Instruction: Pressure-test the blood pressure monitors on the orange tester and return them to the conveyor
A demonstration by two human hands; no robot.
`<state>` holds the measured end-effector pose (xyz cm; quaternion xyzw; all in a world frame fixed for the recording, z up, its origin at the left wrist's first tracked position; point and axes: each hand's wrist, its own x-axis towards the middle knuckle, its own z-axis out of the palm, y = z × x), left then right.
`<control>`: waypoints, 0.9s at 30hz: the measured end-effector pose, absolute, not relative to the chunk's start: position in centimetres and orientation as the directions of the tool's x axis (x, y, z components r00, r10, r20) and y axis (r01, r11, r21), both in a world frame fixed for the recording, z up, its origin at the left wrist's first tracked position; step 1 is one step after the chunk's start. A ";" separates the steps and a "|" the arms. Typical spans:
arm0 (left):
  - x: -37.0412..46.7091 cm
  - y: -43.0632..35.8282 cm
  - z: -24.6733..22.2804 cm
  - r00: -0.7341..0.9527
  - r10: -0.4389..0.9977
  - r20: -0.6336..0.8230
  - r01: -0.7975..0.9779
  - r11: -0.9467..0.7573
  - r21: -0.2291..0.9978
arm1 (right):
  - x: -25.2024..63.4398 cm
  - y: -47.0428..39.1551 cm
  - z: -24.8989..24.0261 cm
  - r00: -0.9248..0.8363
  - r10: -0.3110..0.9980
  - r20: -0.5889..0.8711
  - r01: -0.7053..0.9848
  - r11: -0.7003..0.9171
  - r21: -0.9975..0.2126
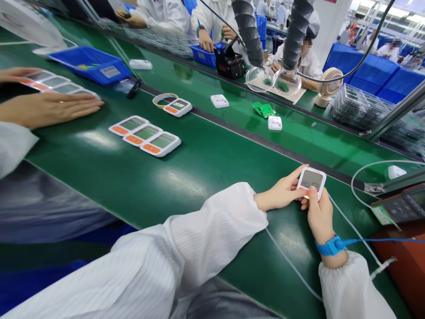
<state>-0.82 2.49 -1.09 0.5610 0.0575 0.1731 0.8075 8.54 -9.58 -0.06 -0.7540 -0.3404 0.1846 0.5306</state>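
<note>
A small white device [312, 180] with a grey screen and an orange strip is held up over the green table. My left hand [282, 190] grips its left edge, thumb on the front near the orange strip. My right hand [320, 212], with a blue wrist strap, holds the lower right part, thumb pressed on its front. Digits show faintly on the screen. Three similar devices [145, 135] lie side by side on the table to the left, and another device [178, 107] rests against a roll of tape [164, 100].
At the left, a co-worker's hands [49, 108] touch a row of devices [55, 83] beside a blue tray [93, 64]. White units [219, 101] and green boards [264, 109] lie across the dark divider. An orange-and-black instrument [403, 206] and cables stand at the right.
</note>
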 end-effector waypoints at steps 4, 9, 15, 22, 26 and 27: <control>-0.8 2.3 -0.9 0.932 0.354 0.079 -0.191 0.294 0.937 | 8.5 -9.6 -0.1 0.705 0.706 0.073 0.308 -0.212 -0.927; -0.7 2.1 -0.8 0.871 0.478 0.110 -0.147 0.041 0.988 | 9.1 -9.9 0.5 0.722 0.661 0.204 0.504 -0.302 -0.809; -0.6 2.8 -1.1 0.798 0.503 0.334 0.020 -0.574 0.818 | 12.8 -10.9 0.9 0.716 0.577 0.393 0.697 -0.622 -0.358; -0.5 2.8 -1.3 0.875 0.350 0.334 0.074 -0.779 0.623 | 15.8 -12.6 1.5 0.768 0.493 0.408 0.617 -0.740 -0.268; -0.4 3.3 -1.3 0.877 0.325 0.354 0.066 -0.811 0.582 | 13.4 -11.5 0.6 0.519 0.731 0.443 0.855 -0.444 -0.269; -0.3 3.6 -1.3 0.874 0.325 0.362 0.067 -0.818 0.572 | 12.5 -11.1 0.1 0.428 0.801 0.419 0.901 -0.344 -0.264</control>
